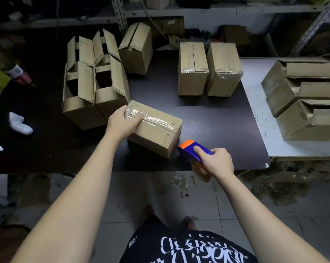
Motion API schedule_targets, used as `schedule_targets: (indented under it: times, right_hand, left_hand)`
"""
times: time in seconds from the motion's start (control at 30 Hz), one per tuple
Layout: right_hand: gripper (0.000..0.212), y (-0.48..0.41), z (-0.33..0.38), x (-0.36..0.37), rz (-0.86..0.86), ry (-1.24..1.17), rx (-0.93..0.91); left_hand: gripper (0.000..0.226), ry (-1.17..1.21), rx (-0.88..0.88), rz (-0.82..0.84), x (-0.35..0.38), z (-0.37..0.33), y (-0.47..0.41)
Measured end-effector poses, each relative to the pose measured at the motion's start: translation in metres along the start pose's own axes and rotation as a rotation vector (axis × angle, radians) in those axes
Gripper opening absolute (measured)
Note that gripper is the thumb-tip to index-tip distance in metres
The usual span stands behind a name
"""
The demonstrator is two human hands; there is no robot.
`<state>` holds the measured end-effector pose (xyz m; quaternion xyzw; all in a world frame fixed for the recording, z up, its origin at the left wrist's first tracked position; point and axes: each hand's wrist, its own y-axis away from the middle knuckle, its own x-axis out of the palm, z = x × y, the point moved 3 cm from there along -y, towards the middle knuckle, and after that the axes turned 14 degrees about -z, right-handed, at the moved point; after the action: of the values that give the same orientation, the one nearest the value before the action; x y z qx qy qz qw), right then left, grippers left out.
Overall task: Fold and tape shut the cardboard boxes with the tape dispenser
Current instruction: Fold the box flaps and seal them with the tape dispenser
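Note:
A closed cardboard box (156, 130) lies on its side near the front of the dark table (213, 130), with clear tape running along its top seam and down its right end. My left hand (122, 123) grips the box's left end, thumb over the taped top. My right hand (215, 161) holds the blue and orange tape dispenser (193, 149), whose orange nose sits just off the box's lower right corner.
Several open boxes (96, 78) with raised flaps stand at the left. Two taped boxes (209, 69) stand upright behind. More boxes (304, 99) are stacked on a grey board at right. A white sock (19, 123) lies far left. Metal shelving runs along the back.

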<state>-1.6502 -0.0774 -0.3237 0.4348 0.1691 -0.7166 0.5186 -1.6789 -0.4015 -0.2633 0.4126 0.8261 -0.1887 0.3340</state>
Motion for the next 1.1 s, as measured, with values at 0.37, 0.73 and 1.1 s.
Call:
schedule_targets:
  times: [0.37,0.73,1.1]
  right_hand:
    - [0.053,0.004,0.005,-0.022,-0.113,-0.343,0.044]
    - [0.037,0.021,0.037,-0.053,-0.102,-0.247,-0.397]
    - [0.046,0.038,0.058,-0.087,-0.167,-0.132,-0.639]
  left_hand:
    - [0.065,0.330,-0.280,-0.090,0.005,0.023,0.041]
    - [0.059,0.195,-0.326,-0.210,0.018,0.004,0.095]
    - [0.049,0.138,-0.212,-0.145,0.022,-0.044,0.111]
